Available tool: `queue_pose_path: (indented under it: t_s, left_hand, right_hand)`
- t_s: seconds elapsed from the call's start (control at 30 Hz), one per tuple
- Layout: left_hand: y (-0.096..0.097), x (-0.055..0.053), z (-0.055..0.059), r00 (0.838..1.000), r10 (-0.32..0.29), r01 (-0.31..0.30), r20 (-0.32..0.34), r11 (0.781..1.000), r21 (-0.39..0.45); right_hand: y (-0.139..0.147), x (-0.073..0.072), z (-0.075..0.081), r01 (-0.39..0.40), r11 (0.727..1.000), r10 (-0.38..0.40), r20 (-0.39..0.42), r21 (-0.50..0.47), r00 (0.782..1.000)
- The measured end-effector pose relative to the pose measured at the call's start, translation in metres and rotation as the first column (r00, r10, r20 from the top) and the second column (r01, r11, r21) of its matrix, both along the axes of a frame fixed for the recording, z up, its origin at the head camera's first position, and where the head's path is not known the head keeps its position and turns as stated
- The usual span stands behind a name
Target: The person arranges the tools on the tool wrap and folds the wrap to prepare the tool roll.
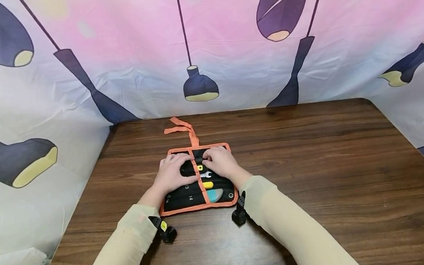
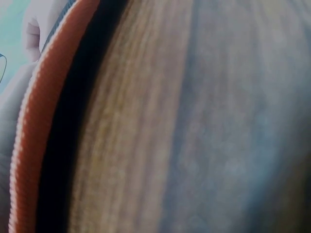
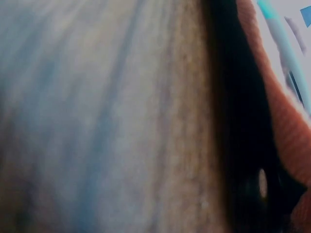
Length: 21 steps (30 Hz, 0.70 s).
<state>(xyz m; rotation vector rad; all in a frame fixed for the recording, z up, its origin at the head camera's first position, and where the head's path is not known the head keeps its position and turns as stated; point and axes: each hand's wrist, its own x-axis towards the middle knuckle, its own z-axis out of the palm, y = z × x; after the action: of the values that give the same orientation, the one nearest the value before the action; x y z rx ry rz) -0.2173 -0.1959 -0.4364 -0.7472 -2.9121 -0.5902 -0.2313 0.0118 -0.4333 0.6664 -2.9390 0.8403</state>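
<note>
A black tool pouch (image 1: 179,192) with orange edging lies spread on the table, its numbered pockets on the left side. My left hand (image 1: 171,173) rests over those pockets, thumb and fingers spread apart near the orange pocket edge. On the other side, my right hand (image 1: 220,162) pinches the end of a small black tool (image 1: 199,161) at an upper pocket. Below it, a yellow-ended tool (image 1: 200,168), a silver wrench (image 1: 206,174), a yellow handle (image 1: 208,185) and a teal-and-grey handle (image 1: 215,195) stick out of the pockets.
Orange tie straps (image 1: 187,128) run from the pouch's top edge toward the back of the brown wooden table (image 1: 309,154). A printed cloth (image 1: 147,51) hangs behind and beside it. Both wrist views mostly show blurred wood and the pouch's orange edging (image 2: 53,102).
</note>
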Motion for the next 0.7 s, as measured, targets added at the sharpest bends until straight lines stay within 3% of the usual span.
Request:
queue_pose_path:
  t_s: [0.23,0.7]
  left_hand:
    - [-0.0016,0.0003,0.0001,1.0,-0.002,0.002,-0.013,1.0,0.001]
    - [0.004,0.002,-0.0001,0.999,-0.025,0.024,-0.035,0.999,-0.028]
  right_hand:
    - [-0.0016,0.0008,0.001,-0.022,1.0,0.023,-0.034,0.011,0.999]
    - [0.0047,0.0014,-0.0024,-0.013,1.0,0.013,-0.005,-0.017,1.0]
